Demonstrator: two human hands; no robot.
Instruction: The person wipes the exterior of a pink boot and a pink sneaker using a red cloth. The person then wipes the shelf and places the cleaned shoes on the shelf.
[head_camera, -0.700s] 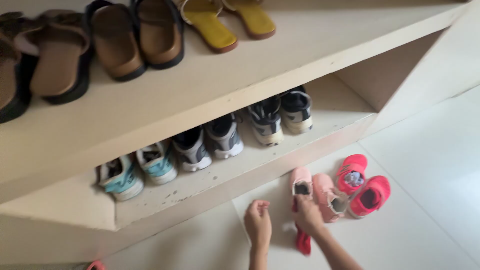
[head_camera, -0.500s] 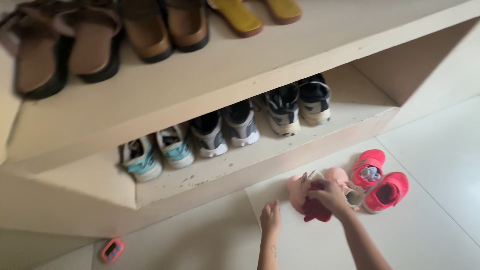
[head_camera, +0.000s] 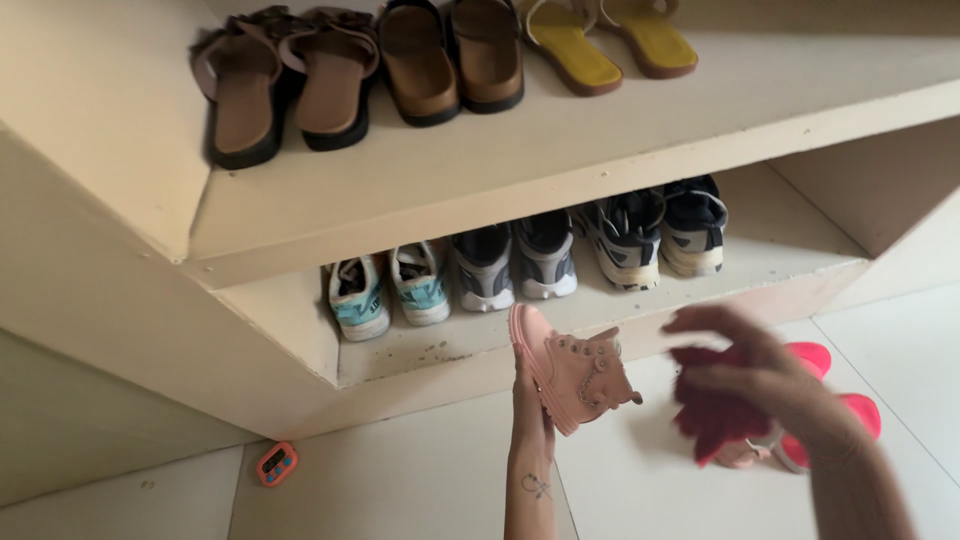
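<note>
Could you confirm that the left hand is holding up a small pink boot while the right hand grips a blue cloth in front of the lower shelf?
Not quite: the cloth in the right hand is dark red, not blue, as the head view shows. The left hand does hold up the small pink boot in front of the lower shelf.

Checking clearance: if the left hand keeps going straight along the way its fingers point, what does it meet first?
Probably the lower shelf's front edge. The left hand, holding the pink boot, points up toward it; the grey sneakers sit behind. Depth unclear.

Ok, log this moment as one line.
left hand: holds pink boot by sole, lifted | right hand: grips dark red cloth | below: red shoes on floor
</note>
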